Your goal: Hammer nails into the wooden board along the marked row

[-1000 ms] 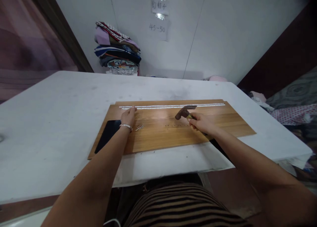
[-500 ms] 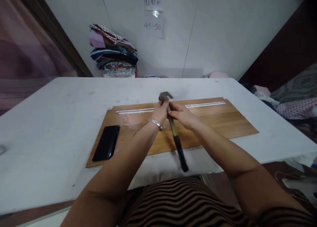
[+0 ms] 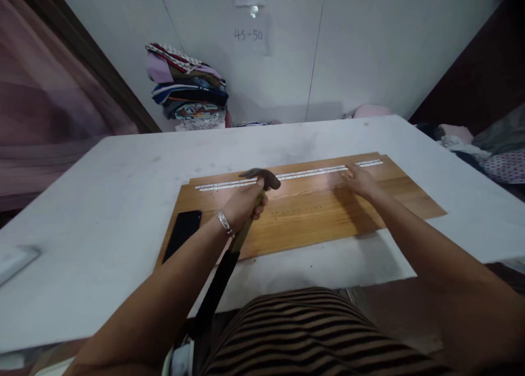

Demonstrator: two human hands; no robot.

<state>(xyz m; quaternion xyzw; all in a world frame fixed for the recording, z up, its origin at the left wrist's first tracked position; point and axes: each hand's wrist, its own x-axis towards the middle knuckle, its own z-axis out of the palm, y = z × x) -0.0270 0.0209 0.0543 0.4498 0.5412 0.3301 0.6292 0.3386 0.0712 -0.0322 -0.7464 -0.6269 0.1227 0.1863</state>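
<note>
My left hand (image 3: 243, 205) is wrapped round the neck of a claw hammer (image 3: 258, 180), close under its rusty head. The hammer's black grip slants down toward my body, and its head hangs over the wooden board (image 3: 221, 239). Over the board's right part, my right hand (image 3: 360, 181) hovers or rests with fingers apart and nothing visible in them. Its fingertips are by two white printed strips (image 3: 303, 173) running along the far side of the board; touch cannot be made out. A row of small dark marks (image 3: 297, 209) crosses the board's middle.
A black phone (image 3: 182, 233) lies on the board's left end, partly behind my left forearm. The board lies on a white table (image 3: 102, 201). Folded fabrics (image 3: 188, 88) are stacked by the wall, and more cloth (image 3: 467, 146) is at the right.
Both hands were together at the hammer's neck. My right hand has let go and moved right toward the strips; my left hand has carried the hammer left, its handle now slanting the other way.
</note>
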